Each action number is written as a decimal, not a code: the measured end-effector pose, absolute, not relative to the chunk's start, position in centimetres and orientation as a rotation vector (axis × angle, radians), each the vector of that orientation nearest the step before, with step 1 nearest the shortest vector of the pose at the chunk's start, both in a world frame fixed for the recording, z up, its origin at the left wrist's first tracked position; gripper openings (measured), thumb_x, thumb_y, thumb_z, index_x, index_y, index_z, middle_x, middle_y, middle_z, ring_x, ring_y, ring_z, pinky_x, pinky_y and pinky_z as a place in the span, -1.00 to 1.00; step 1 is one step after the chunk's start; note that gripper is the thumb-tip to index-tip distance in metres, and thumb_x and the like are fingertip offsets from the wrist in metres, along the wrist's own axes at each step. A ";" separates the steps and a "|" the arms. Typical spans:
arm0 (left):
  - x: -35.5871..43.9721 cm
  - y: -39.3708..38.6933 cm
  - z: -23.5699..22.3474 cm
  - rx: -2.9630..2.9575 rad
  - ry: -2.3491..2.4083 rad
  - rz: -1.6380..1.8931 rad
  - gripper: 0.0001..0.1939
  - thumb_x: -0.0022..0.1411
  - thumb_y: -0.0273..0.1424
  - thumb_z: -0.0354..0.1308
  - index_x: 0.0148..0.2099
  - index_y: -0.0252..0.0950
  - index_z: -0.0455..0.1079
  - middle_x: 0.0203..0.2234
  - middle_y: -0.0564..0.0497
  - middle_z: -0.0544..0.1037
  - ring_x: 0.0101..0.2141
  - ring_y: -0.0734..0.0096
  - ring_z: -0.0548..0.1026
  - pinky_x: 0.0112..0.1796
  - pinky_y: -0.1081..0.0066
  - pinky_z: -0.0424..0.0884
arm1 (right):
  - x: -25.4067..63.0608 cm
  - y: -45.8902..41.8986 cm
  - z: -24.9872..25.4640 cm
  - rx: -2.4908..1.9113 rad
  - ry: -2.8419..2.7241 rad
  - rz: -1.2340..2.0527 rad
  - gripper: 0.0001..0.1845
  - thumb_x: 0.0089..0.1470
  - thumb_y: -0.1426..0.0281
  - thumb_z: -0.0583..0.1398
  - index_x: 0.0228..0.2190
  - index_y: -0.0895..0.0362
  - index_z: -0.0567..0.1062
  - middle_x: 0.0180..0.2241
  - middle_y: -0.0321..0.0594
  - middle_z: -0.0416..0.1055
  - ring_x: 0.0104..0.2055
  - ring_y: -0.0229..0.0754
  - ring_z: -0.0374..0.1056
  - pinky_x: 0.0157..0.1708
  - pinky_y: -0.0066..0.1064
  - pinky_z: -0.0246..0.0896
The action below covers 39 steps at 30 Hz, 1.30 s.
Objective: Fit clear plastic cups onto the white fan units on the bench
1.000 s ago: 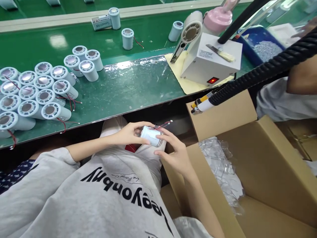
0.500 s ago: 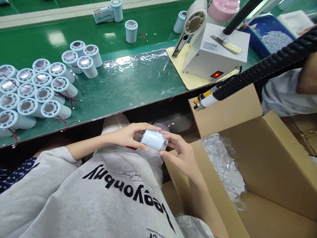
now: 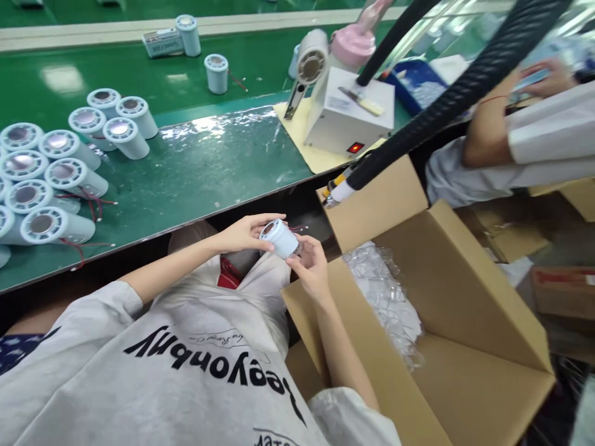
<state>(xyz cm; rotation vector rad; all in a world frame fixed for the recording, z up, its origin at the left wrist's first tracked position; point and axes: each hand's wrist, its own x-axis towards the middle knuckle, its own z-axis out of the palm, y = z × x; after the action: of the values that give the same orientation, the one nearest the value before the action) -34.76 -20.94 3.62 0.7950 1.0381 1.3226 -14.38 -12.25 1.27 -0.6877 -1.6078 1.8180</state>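
Crowding the left of the green bench (image 3: 223, 167), light-blue vented cylinders (image 3: 32, 195) stand close together, several trailing red and dark wires; whether these are finished cannot be told. Next comes a group of four cylinders (image 3: 121, 129), then a small printed carton (image 3: 162, 44) with one cylinder just beside it, then a lone cylinder (image 3: 217, 75) with its lead lying out.

Below the bench edge, over the lap, the left hand (image 3: 244, 235) grips the held cylinder (image 3: 279, 240) near its round vented end, thumb and fingers on opposite sides. The right hand (image 3: 312, 263) grasps the far end, where clear plastic shows and a short red lead sticks out. Work on this piece looks partway along: the lead is in place and plastic is at that end, but whether it is fully seated is hidden by the fingers.

Farther right are a white handheld fan (image 3: 312, 62) and a white machine box (image 3: 356, 108) with a lit red switch. Beneath a black ribbed hose (image 3: 441, 124), an open cardboard box (image 3: 483, 297) holds many clear plastic pieces (image 3: 381, 291), apparently not yet used. At far right a co-worker's hand (image 3: 551, 79) is busy with something unclear.
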 end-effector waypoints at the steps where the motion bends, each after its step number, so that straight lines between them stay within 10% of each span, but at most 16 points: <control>1: -34.8 -19.3 3.1 0.765 1.034 1.343 -0.09 -0.22 -0.39 0.62 0.24 -0.29 0.48 0.17 -0.28 0.54 0.19 -0.05 0.49 0.22 0.02 0.34 | -14.8 -11.5 0.4 -0.713 -1.564 1.764 -0.35 -0.16 0.04 0.50 -0.12 0.01 0.41 -0.03 -0.08 0.52 0.03 -0.01 0.48 -0.01 -0.18 0.47; 12: -35.2 -9.5 2.3 0.873 1.023 1.280 -0.18 -0.29 -0.32 0.64 0.08 -0.36 0.52 0.05 -0.24 0.59 0.12 0.01 0.51 0.22 0.02 0.30 | -15.9 -5.1 -3.2 -0.747 -1.489 1.590 -0.24 -0.18 -0.11 0.44 -0.09 0.02 0.33 0.01 -0.01 0.49 0.06 0.01 0.47 0.11 -0.09 0.40; 23: -35.0 -19.6 5.0 1.207 1.011 1.152 -0.15 -0.03 -0.46 0.53 0.31 -0.13 0.36 0.24 -0.22 0.46 0.19 0.10 0.49 0.11 0.21 0.46 | -11.4 -9.3 4.9 -0.488 -2.139 1.493 -0.58 0.11 0.27 0.41 -0.02 0.01 0.49 0.15 -0.07 0.49 0.18 0.04 0.46 0.15 -0.04 0.47; 39: -34.4 -24.6 8.2 1.463 1.077 1.128 -0.26 0.11 -0.30 0.47 0.32 -0.10 0.38 0.28 -0.20 0.42 0.28 0.04 0.40 0.20 0.11 0.42 | -11.3 -13.0 8.8 -0.696 -1.917 1.977 -0.54 0.02 0.15 0.47 -0.07 -0.05 0.52 0.00 -0.19 0.52 -0.13 -0.15 0.53 -0.17 -0.32 0.55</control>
<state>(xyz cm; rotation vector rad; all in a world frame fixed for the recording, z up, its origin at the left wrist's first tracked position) -34.41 -24.58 8.24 1.4627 1.0766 1.1284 -11.27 -13.00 8.81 -0.6957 -1.9169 1.9767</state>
